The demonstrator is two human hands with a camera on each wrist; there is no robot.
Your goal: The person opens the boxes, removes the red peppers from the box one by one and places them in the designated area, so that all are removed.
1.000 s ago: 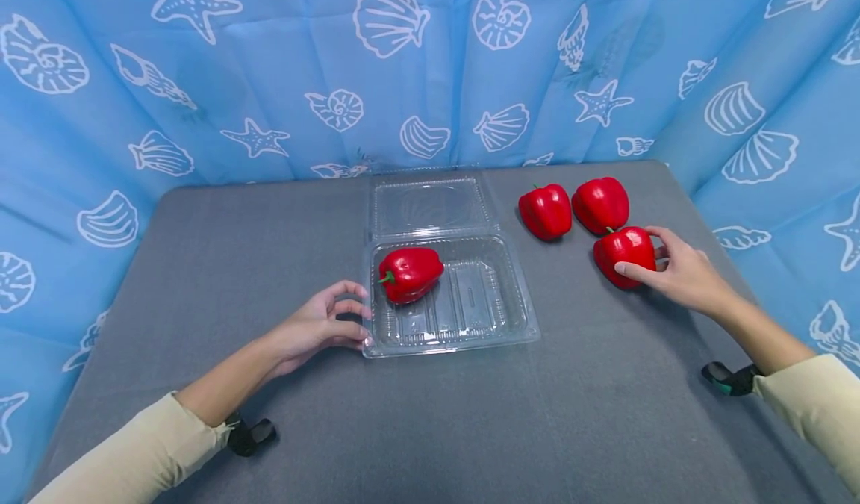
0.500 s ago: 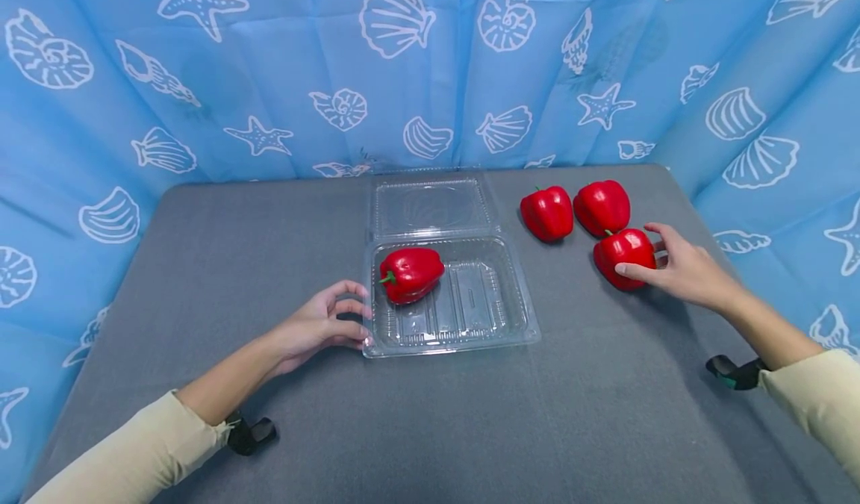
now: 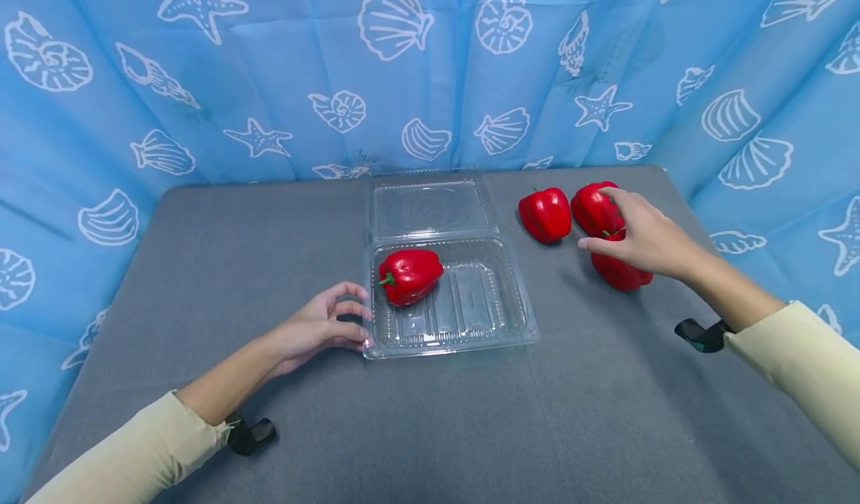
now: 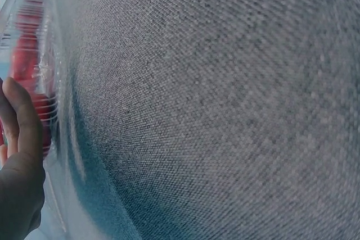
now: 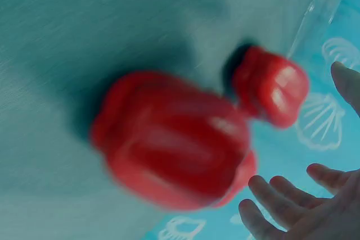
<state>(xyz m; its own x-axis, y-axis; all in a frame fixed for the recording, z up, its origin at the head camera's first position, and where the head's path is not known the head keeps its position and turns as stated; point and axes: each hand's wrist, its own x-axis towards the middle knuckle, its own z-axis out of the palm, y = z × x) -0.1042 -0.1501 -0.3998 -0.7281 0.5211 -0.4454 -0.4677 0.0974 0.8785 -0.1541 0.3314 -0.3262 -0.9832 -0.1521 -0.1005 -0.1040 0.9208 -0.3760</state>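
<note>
A clear plastic clamshell container (image 3: pixel 478 306) lies with its lid folded back. One red bell pepper (image 3: pixel 411 274) rests on its side at the left inside. My left hand (image 3: pixel 316 332) touches the container's left edge with loosely bent fingers. Over to the right, three more red bell peppers sit close together: a back left one (image 3: pixel 546 214), a back right one (image 3: pixel 591 209) and a front one (image 3: pixel 621 269). My right hand (image 3: pixel 645 237) hovers over the front and back right peppers, partly covering both. Its fingers (image 5: pixel 281 206) are spread and hold nothing in the right wrist view.
The transparent lid (image 3: pixel 430 205) extends toward the back of the grey cloth-covered table (image 3: pixel 437 429). A blue curtain (image 3: pixel 282 56) with white shells and starfish hangs behind the table and along its sides.
My right hand has let go of the front pepper, then risen and moved left and back over the peppers. That pepper stays in place. My left hand has stayed at the container's edge.
</note>
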